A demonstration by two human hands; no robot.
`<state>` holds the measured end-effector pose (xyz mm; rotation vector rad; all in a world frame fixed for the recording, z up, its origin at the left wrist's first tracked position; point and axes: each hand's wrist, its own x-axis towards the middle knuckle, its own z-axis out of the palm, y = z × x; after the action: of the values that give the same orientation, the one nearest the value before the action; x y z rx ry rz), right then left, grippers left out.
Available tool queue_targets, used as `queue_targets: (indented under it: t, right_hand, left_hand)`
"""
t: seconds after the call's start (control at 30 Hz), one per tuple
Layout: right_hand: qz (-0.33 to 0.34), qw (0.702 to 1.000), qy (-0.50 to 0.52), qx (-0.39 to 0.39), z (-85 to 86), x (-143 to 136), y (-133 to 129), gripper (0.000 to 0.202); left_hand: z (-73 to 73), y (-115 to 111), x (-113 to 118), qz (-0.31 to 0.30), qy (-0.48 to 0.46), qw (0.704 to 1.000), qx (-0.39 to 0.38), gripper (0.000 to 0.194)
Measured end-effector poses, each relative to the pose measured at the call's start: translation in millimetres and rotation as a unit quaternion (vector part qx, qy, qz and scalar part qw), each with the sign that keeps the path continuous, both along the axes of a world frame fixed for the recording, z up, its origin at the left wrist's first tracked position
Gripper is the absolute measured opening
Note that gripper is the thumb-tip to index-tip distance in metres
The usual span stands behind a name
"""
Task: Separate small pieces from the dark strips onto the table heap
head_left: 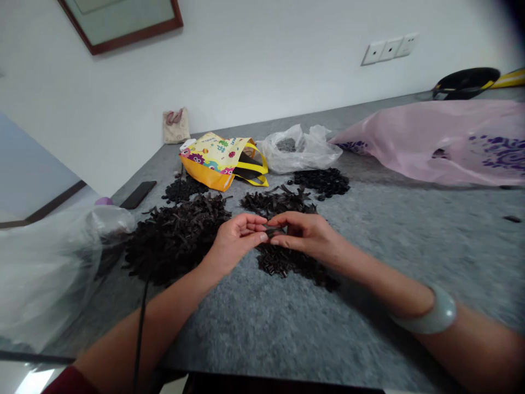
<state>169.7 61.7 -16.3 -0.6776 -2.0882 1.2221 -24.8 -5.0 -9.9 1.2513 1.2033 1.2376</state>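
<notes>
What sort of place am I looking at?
An indoor room, perhaps in a home or office: wall outlets above a grey table bearing heaps of black strips and a pink plastic bag.

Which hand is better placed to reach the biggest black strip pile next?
Probably the left hand: it is nearer the biggest black strip pile than the right hand. A dark piece shows between their fingers.

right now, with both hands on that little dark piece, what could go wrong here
The small dark piece could slip from between the left hand and right hand and be hard to find among the similarly dark pile of short pieces close by. The thin black cord, which appears to cross in front of the left forearm, might snag if that arm shifts.
</notes>
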Motion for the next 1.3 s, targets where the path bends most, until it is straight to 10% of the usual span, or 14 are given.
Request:
queue_targets:
  t: [0.27, 0.9, 1.07, 1.3]
  right_hand:
    - [0.02, 0.967, -0.051, 0.25, 1.5, 2.9, -5.5, 0.022]
    - [0.042, 0.97, -0.041, 0.236, 2.2, 0.3, -7.6, 0.019]
    - [0.009, 0.987, -0.031, 0.156, 6.3, -1.8, -11.6, 0.01]
    - [0.014, 0.984, 0.057, -0.167, 4.3, -3.7, -7.5, 0.023]
  left_hand:
    - [-0.8, -1.8, -2.5, -0.002, -0.043, 0.998, -0.038, 0.026]
    - [1.6, -1.7, 0.7, -0.035, -0.108, 0.988, -0.109, 0.025]
    - [3.2, -2.6, -0.4, -0.033, -0.093, 0.991, -0.091, 0.026]
    - [10.7, -5.5, -2.9, -0.054, -0.186, 0.978, -0.075, 0.023]
